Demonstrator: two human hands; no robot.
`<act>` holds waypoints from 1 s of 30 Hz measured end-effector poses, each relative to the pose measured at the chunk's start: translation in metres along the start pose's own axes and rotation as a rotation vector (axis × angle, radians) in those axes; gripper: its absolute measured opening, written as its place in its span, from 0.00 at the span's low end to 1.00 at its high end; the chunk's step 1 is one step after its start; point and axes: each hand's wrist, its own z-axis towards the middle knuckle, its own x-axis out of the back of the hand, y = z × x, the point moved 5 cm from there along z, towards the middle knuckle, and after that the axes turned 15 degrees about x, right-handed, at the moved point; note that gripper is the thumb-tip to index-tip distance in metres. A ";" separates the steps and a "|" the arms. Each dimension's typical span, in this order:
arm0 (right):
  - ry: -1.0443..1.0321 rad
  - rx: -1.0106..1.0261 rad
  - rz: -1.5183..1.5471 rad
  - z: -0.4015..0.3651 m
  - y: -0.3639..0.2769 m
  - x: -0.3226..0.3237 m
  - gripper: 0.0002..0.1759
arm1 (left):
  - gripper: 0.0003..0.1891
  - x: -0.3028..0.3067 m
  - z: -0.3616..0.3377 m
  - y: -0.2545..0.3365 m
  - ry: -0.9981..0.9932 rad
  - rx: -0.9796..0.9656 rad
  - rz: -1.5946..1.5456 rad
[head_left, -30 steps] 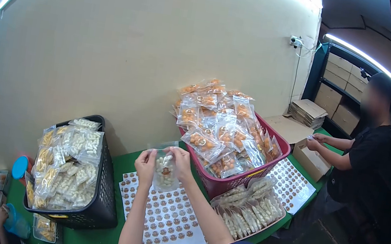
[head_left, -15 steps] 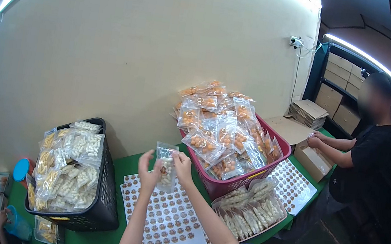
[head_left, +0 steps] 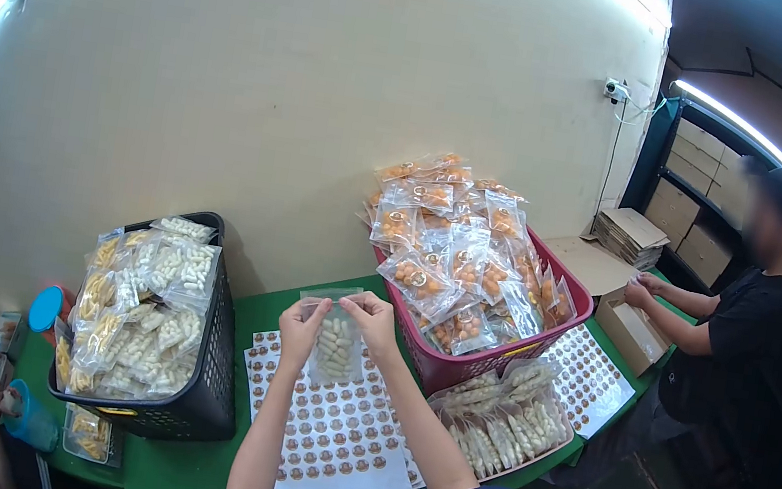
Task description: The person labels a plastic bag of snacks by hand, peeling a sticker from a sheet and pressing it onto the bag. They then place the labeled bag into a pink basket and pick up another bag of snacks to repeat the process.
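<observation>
Clear pouch [head_left: 335,346] of white pieces is hanging upright above the sticker sheet [head_left: 337,434] on the green table [head_left: 175,472], between the black basket [head_left: 215,375] and the red basket [head_left: 474,363]. The left hand [head_left: 302,324] and right hand [head_left: 375,321] are each pinching its top edge, fingers closed on the film. A co-worker's hand [head_left: 640,291] is resting at a cardboard box [head_left: 636,329] well to the right.
</observation>
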 end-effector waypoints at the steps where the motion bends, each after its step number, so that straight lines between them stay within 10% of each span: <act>1: 0.002 -0.039 -0.067 0.001 -0.001 0.004 0.06 | 0.09 0.002 0.001 0.005 0.002 -0.012 0.032; 24: 0.127 0.015 -0.082 -0.003 -0.008 0.033 0.08 | 0.09 0.019 -0.001 -0.015 -0.010 -0.001 -0.051; 30: 0.033 0.038 -0.093 -0.021 -0.015 0.002 0.08 | 0.25 -0.012 -0.047 0.015 0.043 -0.369 0.468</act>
